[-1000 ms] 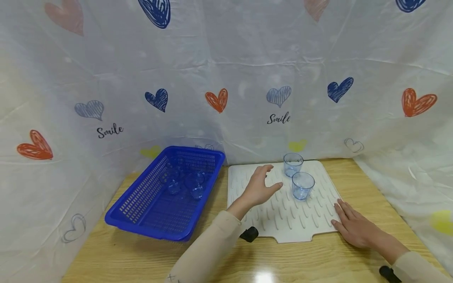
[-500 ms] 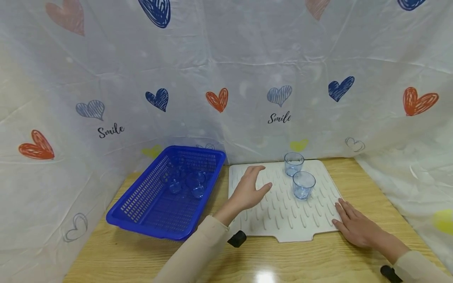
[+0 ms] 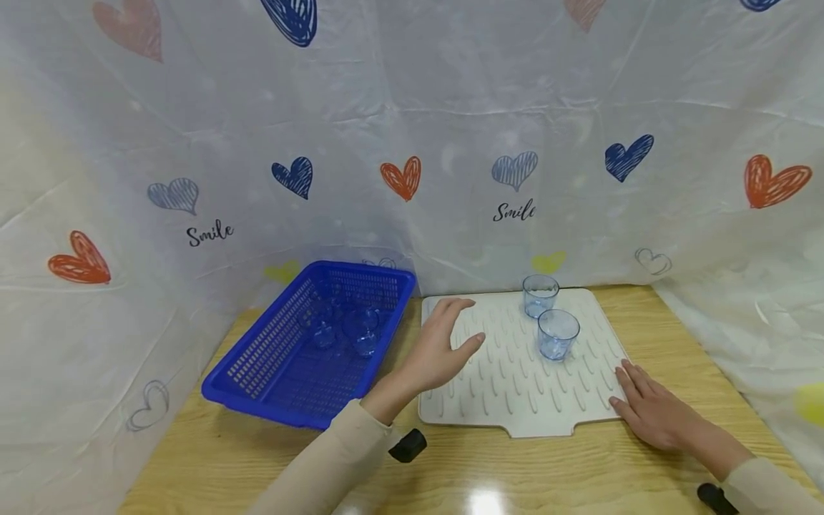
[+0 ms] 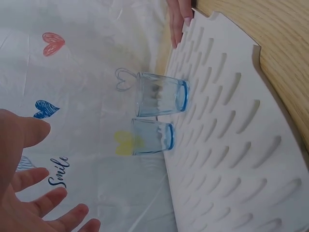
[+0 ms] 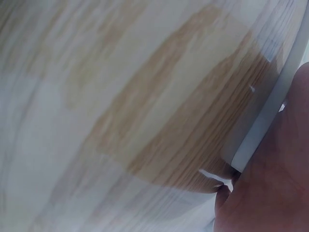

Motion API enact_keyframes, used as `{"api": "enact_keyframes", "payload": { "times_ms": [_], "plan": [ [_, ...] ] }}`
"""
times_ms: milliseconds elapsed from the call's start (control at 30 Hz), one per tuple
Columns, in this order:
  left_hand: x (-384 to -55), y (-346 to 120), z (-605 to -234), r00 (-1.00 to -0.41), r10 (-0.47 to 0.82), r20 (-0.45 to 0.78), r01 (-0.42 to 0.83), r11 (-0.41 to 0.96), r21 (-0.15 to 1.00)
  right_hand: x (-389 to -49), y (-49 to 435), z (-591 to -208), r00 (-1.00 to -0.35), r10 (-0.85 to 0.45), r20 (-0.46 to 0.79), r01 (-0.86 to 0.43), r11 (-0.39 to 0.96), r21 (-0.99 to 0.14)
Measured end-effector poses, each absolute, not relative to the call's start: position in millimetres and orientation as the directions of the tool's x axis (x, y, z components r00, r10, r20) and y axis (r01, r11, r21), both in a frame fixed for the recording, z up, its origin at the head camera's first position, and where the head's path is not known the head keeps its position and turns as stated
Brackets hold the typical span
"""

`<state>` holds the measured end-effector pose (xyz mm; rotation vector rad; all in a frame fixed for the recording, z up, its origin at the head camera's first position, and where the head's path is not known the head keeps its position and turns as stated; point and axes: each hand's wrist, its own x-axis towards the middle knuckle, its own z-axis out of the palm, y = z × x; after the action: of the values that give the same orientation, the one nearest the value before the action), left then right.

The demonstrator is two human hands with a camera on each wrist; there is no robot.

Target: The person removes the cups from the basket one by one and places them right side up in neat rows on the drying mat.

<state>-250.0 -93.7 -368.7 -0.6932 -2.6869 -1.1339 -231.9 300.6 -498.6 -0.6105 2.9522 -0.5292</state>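
My left hand (image 3: 433,356) hovers over the left side of a white ridged drying mat (image 3: 476,393), its thumb and fingers spread around nothing. Two clear bluish glasses stand upright on the mat's right half: a back glass (image 3: 539,302) and a front glass (image 3: 557,336). In the left wrist view, the left hand (image 4: 29,193) is well apart from both glasses. My right hand (image 3: 653,409) rests with its fingertips at the mat's right edge. The right wrist view shows that hand (image 5: 275,183) against the edge of the mat (image 5: 256,137).
A blue plastic basket (image 3: 222,390) stands to the left, holding several clear glasses (image 3: 365,342). The wooden table (image 3: 515,476) runs in front of the mat. A white curtain (image 3: 450,86) printed with hearts hangs behind and at both sides.
My left hand has moved left over the mat, away from the two glasses and toward the basket. The right hand stays at the mat's edge. The head view has shifted slightly.
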Motion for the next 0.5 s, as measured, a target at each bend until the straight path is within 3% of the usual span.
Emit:
{"api": "enact_keyframes", "payload": {
  "times_ms": [167, 500],
  "plan": [
    [-242.6, -108.1, -359.8, -0.877, 0.354, 0.325, 0.480, 0.617, 0.623, -234.9, 307.2, -512.9, -0.905, -0.421, 0.065, -0.416, 0.840, -0.347],
    [-236.3, -133.2, -351.7, -0.888, 0.300, 0.348, 0.456, 0.660, 0.597, -233.5, 304.7, -506.9, -0.910, -0.413, 0.046, -0.404, 0.853, -0.332]
  ]
}}
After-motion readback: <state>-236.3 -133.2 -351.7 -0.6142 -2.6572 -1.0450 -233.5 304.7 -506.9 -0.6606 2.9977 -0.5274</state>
